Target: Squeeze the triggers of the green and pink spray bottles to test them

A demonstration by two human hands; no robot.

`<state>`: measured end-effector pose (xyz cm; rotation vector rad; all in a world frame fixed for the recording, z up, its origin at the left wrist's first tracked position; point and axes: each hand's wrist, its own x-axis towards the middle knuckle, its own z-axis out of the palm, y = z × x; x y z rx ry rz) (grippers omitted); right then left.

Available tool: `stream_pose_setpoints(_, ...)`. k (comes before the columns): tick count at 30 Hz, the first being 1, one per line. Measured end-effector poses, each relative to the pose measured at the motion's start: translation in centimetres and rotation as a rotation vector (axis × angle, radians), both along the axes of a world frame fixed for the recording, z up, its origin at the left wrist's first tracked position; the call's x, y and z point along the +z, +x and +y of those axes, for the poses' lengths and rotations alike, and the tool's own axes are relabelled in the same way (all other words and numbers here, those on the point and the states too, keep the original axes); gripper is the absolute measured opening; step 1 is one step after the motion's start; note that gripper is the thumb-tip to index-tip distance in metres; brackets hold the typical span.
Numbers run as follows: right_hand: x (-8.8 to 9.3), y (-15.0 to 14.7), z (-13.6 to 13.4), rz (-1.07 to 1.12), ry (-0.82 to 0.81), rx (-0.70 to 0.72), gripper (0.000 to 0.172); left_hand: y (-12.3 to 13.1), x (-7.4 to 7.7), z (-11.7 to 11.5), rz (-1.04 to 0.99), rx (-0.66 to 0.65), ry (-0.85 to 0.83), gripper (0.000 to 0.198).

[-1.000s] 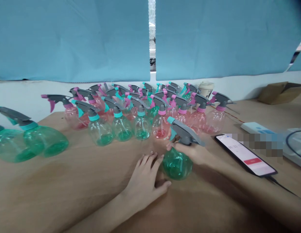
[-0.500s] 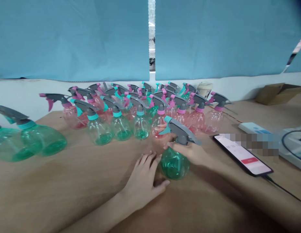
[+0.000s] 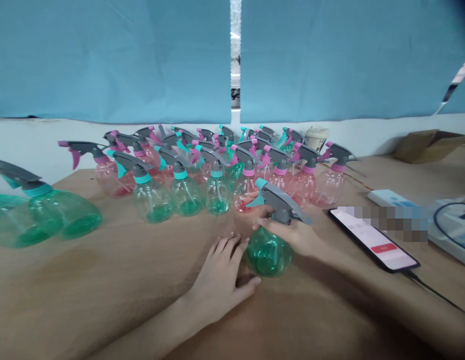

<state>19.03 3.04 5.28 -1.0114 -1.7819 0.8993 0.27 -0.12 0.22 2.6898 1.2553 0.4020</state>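
Observation:
A green spray bottle [image 3: 269,255] with a grey trigger head stands upright on the brown table [image 3: 104,280] in front of me. My right hand [image 3: 296,235] is wrapped round its neck just under the trigger. My left hand [image 3: 220,280] lies flat on the table to the left of the bottle, fingers spread, fingertips and thumb close to its base. Behind it stands a cluster of several pink and green spray bottles [image 3: 217,170].
Two green bottles [image 3: 48,215] stand at the far left. A phone [image 3: 373,239] with a lit screen and cable lies to the right, next to a white device [image 3: 397,200]. A paper cup [image 3: 317,137] and a cardboard box [image 3: 429,144] sit at the back right. Blue curtains hang behind.
The green bottle in my right hand has shifted slightly left and farther from me. My left hand has stayed flat beside it.

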Motion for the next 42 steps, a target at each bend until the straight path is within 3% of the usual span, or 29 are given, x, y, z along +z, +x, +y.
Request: stream_pose_setpoints(42,-0.18,0.17,0.34,-0.021,-0.038,0.037,0.010,0.02,0.00,0.02,0.026,-0.007,-0.002,0.059)
